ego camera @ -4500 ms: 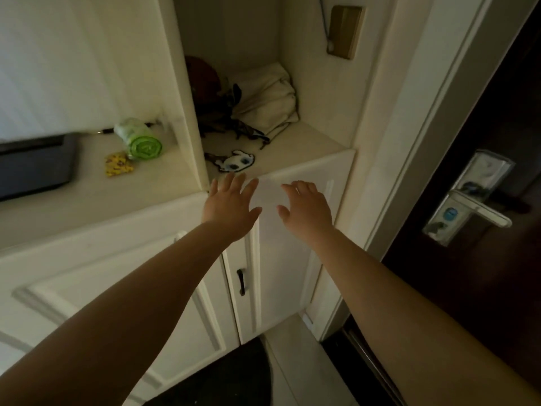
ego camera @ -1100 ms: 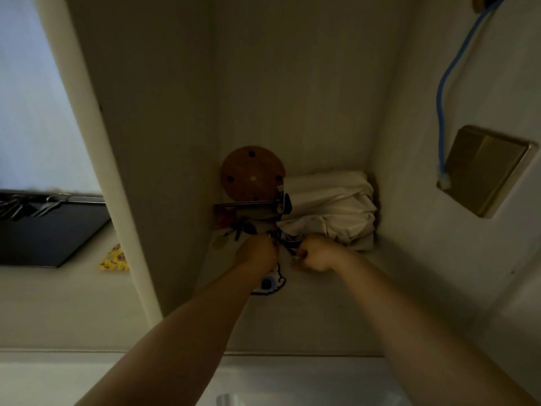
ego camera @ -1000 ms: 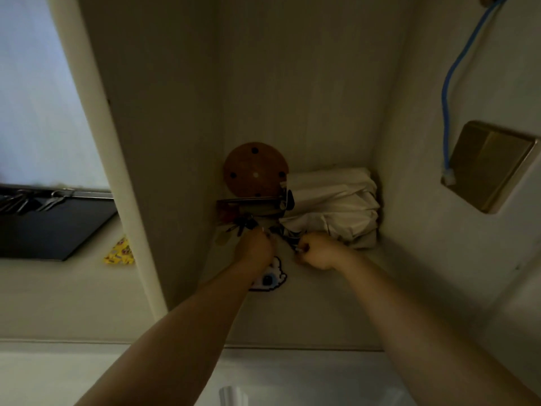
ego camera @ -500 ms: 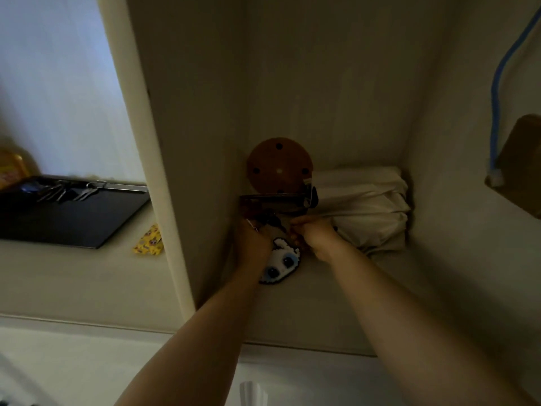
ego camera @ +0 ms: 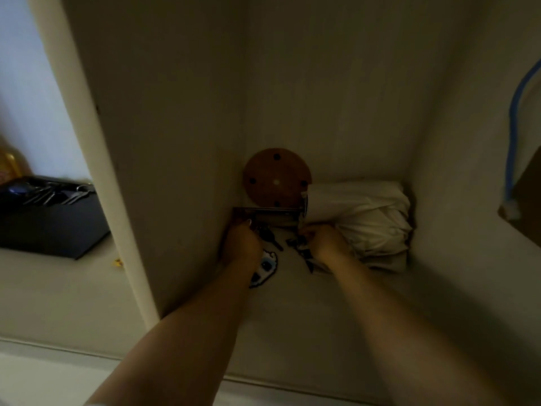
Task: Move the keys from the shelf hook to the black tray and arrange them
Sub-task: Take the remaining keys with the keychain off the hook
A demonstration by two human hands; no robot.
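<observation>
Deep in a dim shelf niche, a metal hook bar (ego camera: pixel 270 211) juts from the left wall below a round brown disc (ego camera: pixel 276 177). My left hand (ego camera: pixel 241 246) is closed on a dark bunch of keys (ego camera: pixel 269 237) just under the bar. My right hand (ego camera: pixel 325 244) pinches a dark strap or key piece (ego camera: pixel 303 253) beside it. A white cartoon keychain (ego camera: pixel 265 268) lies on the shelf by my left wrist. The black tray (ego camera: pixel 49 224) sits on the counter at left, with several keys (ego camera: pixel 55 194) along its far edge.
A folded white cloth (ego camera: pixel 363 221) fills the niche's back right corner. A vertical divider panel (ego camera: pixel 117 171) separates the niche from the tray's counter. A blue cable (ego camera: pixel 515 124) runs down the right wall to a box (ego camera: pixel 524 200). A small yellow item (ego camera: pixel 118 262) lies beside the divider.
Both hands went from hovering in front of the cabinet into the niche and closed on the hanging keys. Over the last second they have stayed under the hook bar with small shifts.
</observation>
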